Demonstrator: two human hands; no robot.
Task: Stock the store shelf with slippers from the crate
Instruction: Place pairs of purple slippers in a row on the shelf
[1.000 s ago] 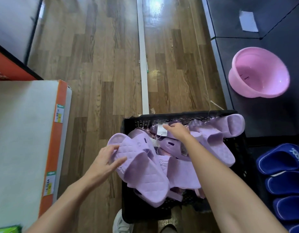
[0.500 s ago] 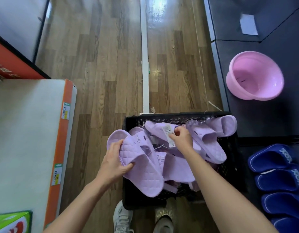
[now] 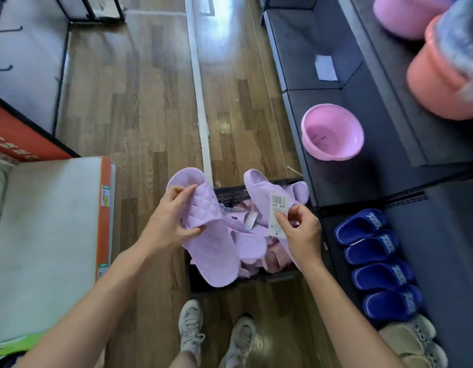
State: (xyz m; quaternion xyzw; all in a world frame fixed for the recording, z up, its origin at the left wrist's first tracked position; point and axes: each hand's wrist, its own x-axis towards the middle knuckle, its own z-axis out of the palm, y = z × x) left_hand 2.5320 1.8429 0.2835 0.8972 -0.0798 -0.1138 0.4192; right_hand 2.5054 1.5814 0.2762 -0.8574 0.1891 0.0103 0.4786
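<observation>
Slippers (image 3: 252, 245) in lilac are heaped loosely in the crate (image 3: 230, 193), which stands on the floor just beside the shelf (image 3: 442, 248). One slipper (image 3: 203, 221) is raised over the crate's near left corner. Its quilted strap is gripped by the left hand (image 3: 171, 221), with the fingers curled over the top and the thumb beneath. A white barcode tag (image 3: 277, 216) is pinched between thumb and fingertips of the right hand (image 3: 299, 232). The tag appears to belong to a second slipper (image 3: 259, 187), lifted at the crate's far right; whether that slipper is also gripped cannot be told.

The step in hand is judged to be checking the tag and matching a pair. The tag should be read without being pulled, since its thread could snap. The two slippers should be confirmed as one pair before being carried over.

On the shelf, blue slippers (image 3: 373, 251) are lined up side by side. A pink basin (image 3: 332, 131) sits further along, and no goods are seen inside it.
</observation>
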